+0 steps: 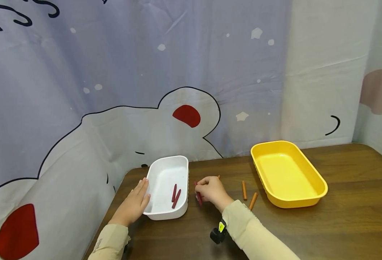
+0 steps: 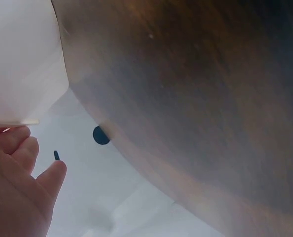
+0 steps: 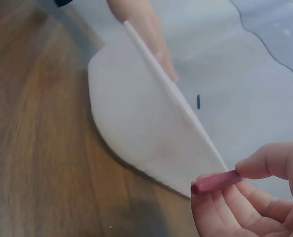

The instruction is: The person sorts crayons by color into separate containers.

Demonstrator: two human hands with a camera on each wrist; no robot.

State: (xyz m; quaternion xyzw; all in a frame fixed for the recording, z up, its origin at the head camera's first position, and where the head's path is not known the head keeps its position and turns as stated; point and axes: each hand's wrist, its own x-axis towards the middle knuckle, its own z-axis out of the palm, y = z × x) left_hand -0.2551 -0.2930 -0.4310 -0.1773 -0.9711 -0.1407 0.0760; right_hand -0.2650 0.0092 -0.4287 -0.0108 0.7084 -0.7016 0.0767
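Note:
My right hand (image 1: 213, 191) pinches a dark red crayon (image 3: 216, 182) between thumb and fingers, just right of a white tray (image 1: 165, 216). Two more dark red crayons, one (image 1: 174, 193) beside the other (image 1: 176, 199), lie inside that tray. On its left side, my left hand (image 1: 130, 205) rests against the rim with fingers extended. The left wrist view shows the fingers (image 2: 25, 148) at the tray's edge, partly cut off by the frame.
Two orange crayons, one (image 1: 244, 190) near the other (image 1: 253, 201), lie on the wooden table (image 1: 350, 216) right of my right hand. A third orange tip (image 1: 219, 177) peeks out behind that hand. A yellow tray (image 1: 288, 203) stands farther right, and a printed curtain (image 1: 129, 133) hangs behind.

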